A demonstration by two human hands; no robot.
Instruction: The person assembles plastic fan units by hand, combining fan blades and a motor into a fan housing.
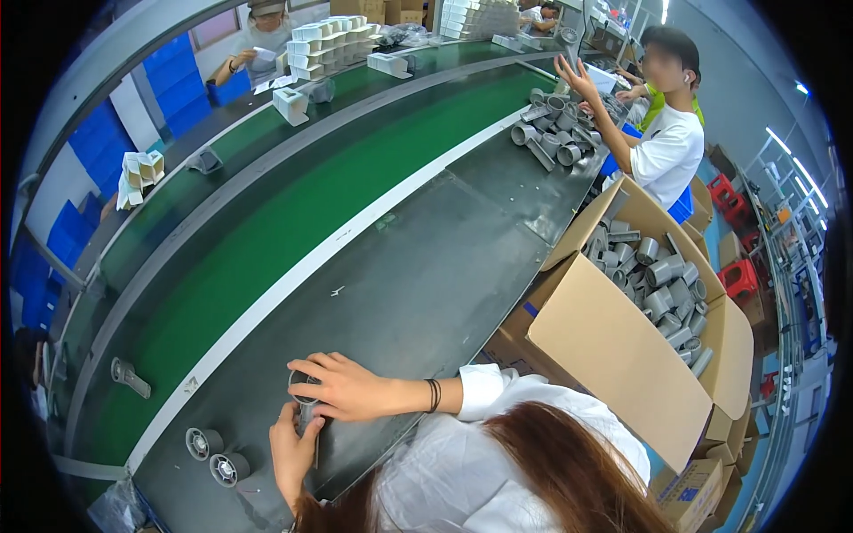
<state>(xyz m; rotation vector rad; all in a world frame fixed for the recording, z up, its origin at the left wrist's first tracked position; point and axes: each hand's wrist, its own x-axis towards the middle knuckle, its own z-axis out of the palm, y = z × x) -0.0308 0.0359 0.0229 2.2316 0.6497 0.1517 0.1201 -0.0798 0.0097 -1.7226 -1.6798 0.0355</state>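
Note:
Both of my hands are on a grey plastic housing (303, 399) with a round ring and a short handle, at the near edge of the dark worktable (400, 266). My left hand (291, 446) grips its handle from below, thumb and fingers closed around it. Over the ring lies my right hand (345, 387), its fingers curled across the rim and covering much of it. Left of my hands, two round grey fan units (204, 442) with spoked insides stand on the table. Another grey housing with a handle (131, 377) lies on the green conveyor belt (293, 204).
An open cardboard box (613, 342) full of grey housings (666, 284) stands at my right. Further along the table is a pile of grey parts (560, 129), beside a co-worker (666, 133) with raised hands. White cartons (329, 44) are stacked beyond the belt.

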